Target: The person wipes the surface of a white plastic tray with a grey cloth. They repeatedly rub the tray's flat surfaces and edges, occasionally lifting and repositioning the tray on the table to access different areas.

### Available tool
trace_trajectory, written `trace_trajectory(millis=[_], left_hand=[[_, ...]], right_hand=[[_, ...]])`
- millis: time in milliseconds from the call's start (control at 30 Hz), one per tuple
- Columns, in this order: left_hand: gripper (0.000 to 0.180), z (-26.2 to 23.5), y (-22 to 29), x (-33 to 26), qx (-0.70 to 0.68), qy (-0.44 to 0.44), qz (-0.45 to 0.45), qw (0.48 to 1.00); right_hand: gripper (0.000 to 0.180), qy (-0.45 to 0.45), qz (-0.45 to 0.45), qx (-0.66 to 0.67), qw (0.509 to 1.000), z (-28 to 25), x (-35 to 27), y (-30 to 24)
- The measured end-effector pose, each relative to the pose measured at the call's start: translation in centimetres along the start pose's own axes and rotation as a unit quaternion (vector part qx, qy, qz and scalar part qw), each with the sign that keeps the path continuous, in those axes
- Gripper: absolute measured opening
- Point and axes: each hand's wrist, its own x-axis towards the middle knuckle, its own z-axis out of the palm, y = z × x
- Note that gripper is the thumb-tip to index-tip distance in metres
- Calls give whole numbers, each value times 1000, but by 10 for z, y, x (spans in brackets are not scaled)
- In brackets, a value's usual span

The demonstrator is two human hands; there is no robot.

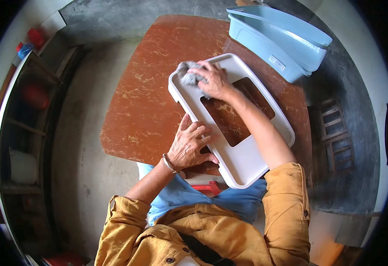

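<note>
A white plastic lid or frame with a rectangular opening lies slantwise on the brown marbled table, its near end jutting past the table's front edge. My left hand grips its left long side, fingers over the rim and thumb toward the near end. At the far left corner, my right hand presses a crumpled grey cloth onto the surface. The fingers are bent over the cloth and slightly blurred. Through the opening, the tabletop shows.
A light blue plastic bin stands at the table's far right corner. Along the left wall runs a shelf unit with a white bucket inside. A wooden rack is at the right. Something red shows below the table edge.
</note>
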Motion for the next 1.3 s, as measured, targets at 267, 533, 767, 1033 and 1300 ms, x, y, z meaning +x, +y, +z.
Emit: trace_trajectory(millis=[267, 533, 767, 1033, 1300], left_hand=[[62, 19, 14, 8, -41, 23, 2, 999], [56, 23, 31, 0, -8, 39, -61, 997], [62, 28, 34, 1, -1, 42, -69, 997], [40, 36, 89, -22, -124, 65, 96, 985], [38, 182, 132, -72, -452, -378, 171, 790]], right_hand=[[36, 116, 205, -116, 965, -15, -7, 55], [39, 18, 11, -4, 1000, -8, -36, -52], [37, 124, 158, -121, 972, -15, -1, 51], [55, 22, 106, -127, 986, -7, -10, 81], [45, -24, 78, -78, 994, -26, -7, 56]])
